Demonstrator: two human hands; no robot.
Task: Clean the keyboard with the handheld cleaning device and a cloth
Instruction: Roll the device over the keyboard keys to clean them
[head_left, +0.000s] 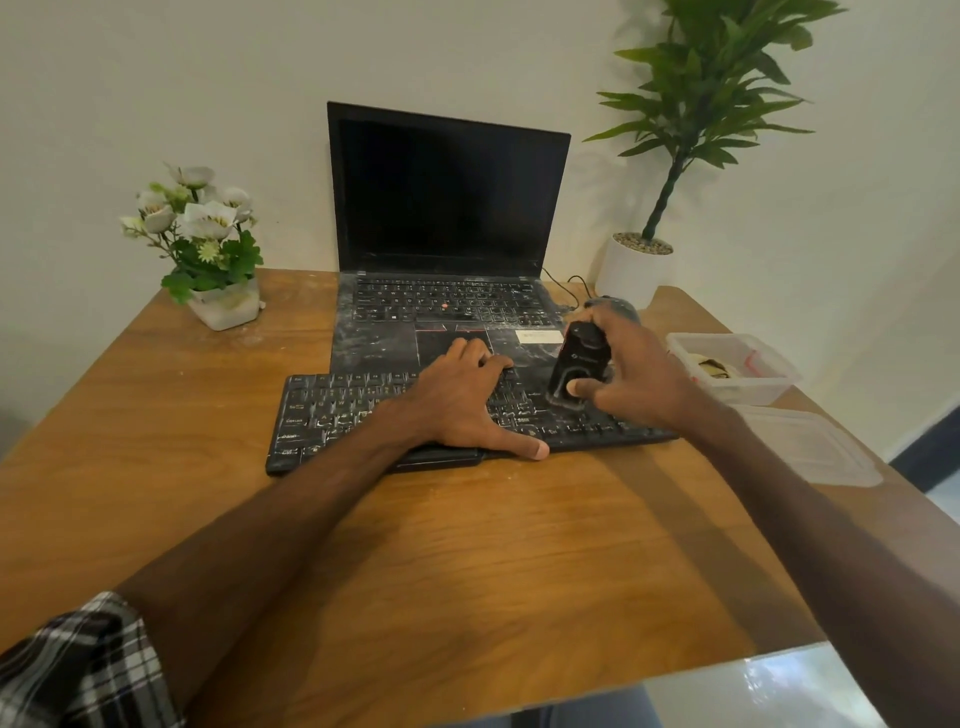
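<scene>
A dusty black keyboard (332, 415) lies on the wooden table (467, 545) in front of an open laptop (447, 208). My left hand (462, 400) rests flat on the keyboard's middle, fingers spread, thumb at the front edge. My right hand (634, 374) grips a black handheld cleaning device (576, 364), held upright with its lower end on the keyboard's right part. No cloth is clearly in view.
White dust covers the laptop's palm rest. A flower pot (223, 306) stands at the back left, a potted plant (634, 265) at the back right. A clear plastic container (737, 369) and its lid (810, 447) lie at the right edge. A mouse (618, 306) sits behind my right hand.
</scene>
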